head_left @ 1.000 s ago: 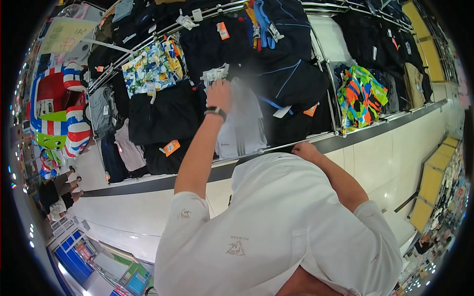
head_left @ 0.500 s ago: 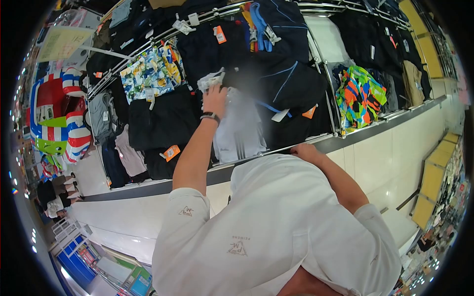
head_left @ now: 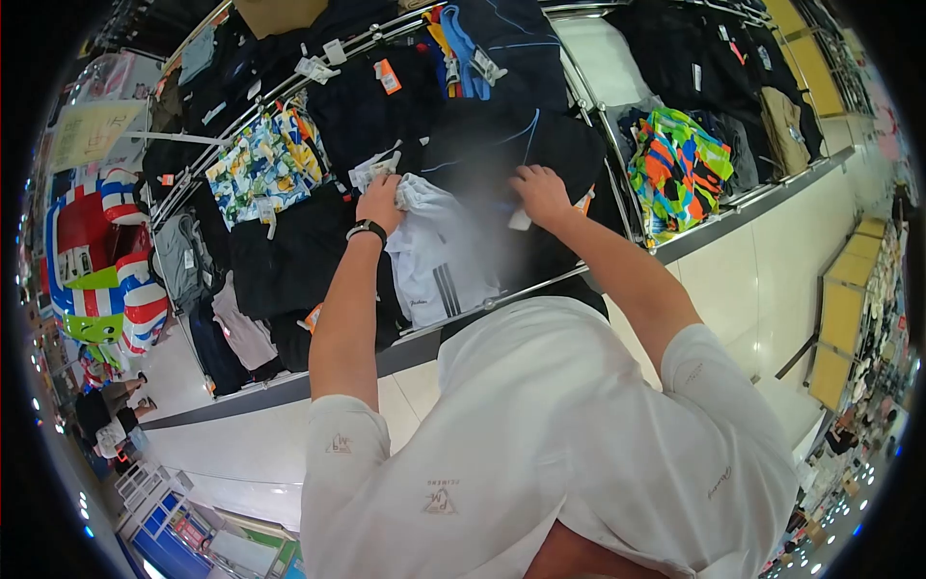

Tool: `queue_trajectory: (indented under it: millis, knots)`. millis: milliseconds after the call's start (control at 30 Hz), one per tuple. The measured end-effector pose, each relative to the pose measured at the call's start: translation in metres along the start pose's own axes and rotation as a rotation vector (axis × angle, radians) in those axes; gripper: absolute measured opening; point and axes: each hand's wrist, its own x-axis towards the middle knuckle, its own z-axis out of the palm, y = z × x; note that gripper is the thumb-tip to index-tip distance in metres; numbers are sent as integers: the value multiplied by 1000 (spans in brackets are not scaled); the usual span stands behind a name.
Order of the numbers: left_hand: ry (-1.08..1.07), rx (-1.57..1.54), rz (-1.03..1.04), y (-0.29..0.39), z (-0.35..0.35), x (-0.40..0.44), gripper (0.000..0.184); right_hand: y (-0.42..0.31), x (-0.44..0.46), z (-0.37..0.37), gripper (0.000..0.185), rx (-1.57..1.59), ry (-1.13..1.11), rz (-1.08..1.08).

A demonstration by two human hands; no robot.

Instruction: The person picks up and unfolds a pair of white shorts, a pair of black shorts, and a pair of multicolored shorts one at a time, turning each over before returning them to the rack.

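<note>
My left hand (head_left: 381, 202), with a dark band on its wrist, has its fingers closed on the bunched waist end of a white garment (head_left: 424, 261), apparently shorts. Dark stripes and small lettering mark the garment's lower part, which lies flat by the front rail. A white tag (head_left: 371, 172) shows just beyond my left fingers. To the right, my right hand (head_left: 545, 198) is over black clothing (head_left: 564, 145) with thin blue lines, fingers apart and slightly bent. Beside its thumb is a white label (head_left: 519, 221). A blurred smudge hides part of the space between my hands.
A metal rail (head_left: 492, 301) edges the display in front of me. Flower-patterned clothing (head_left: 265, 164) lies left, and a bright multicoloured garment (head_left: 675, 174) lies right beyond a metal divider (head_left: 617, 183). Inflatable toys (head_left: 101, 261) stand at the far left.
My right hand has left the front rail and moved up over the black clothing. My left hand now grips the white garment's top, which is more bunched. The view has shifted slightly.
</note>
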Motion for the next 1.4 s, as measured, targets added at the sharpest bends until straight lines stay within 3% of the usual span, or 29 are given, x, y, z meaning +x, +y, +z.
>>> queue_trajectory:
  millis: [67, 133, 200, 333, 400, 467, 567, 633, 667, 733, 800, 867, 900, 933, 1000, 1067, 1133, 1200, 1267, 1300, 1333, 1400]
  knots:
    - [-57, -16, -74, 8, -8, 5, 60, 7, 9, -17, 41, 144, -223, 190]
    - [-64, -9, -79, 11, -11, 9, 61, 27, 4, -26, 34, 396, 22, 213]
    - [-70, 0, -86, 14, -15, 13, 63, 50, 3, -56, 30, 615, 42, 430]
    - [-192, 100, -128, 29, -31, 13, 72, 74, -19, -144, 21, 1412, 157, 698]
    - [-236, 137, -113, 42, -41, 11, 77, 92, -36, -153, 18, 1488, 239, 696]
    - [-210, 249, -70, 63, -57, 2, 83, 99, -51, -162, 19, 1521, 119, 636]
    - [36, -184, 39, 120, -76, -6, 89, 72, -66, -183, 17, 1786, 143, 807]
    - [204, -682, 361, 147, -40, -7, 98, 46, -74, -191, 12, 1855, 141, 800]
    - [110, -824, 290, 157, -21, -5, 109, 41, -75, -194, 11, 1918, 141, 788]
    - [389, -805, 439, 183, -11, -6, 109, 40, -82, -176, 15, 2028, 53, 898]
    - [369, -913, 447, 191, -12, -1, 105, 33, -86, -174, 22, 2057, 65, 1015]
    - [353, -1022, 443, 195, -13, -4, 102, 33, -93, -171, 26, 2177, -183, 1059]
    - [225, -1094, 429, 196, -24, -9, 103, 48, -103, -161, 23, 2308, -366, 860]
    - [99, -1161, 415, 203, -38, -15, 104, 48, -103, -156, 23, 2310, -375, 853]
    - [49, -1015, 388, 214, -46, -31, 95, 46, -100, -147, 33, 2047, -266, 1056]
    - [-176, -1084, 362, 214, -30, -36, 77, 57, -105, -121, 30, 2016, -330, 935]
    - [-330, -1260, 107, 235, -27, -58, 46, 68, -105, -111, 31, 1940, -418, 711]
    - [-284, -1257, -1, 257, -19, -79, 36, 81, -115, -92, 45, 1826, -522, 592]
    - [38, -1271, 33, 283, -14, -95, 27, 81, -122, -110, 51, 1688, -525, 332]
    - [-18, -1477, 8, 294, -21, -101, 29, 81, -124, -133, 53, 1950, -571, 582]
    - [-13, -1465, 6, 302, -21, -107, 29, 96, -127, -131, 53, 1958, -573, 569]
    - [203, -1776, -275, 316, -16, -120, 40, 124, -141, -121, 51, 1599, -420, 21]
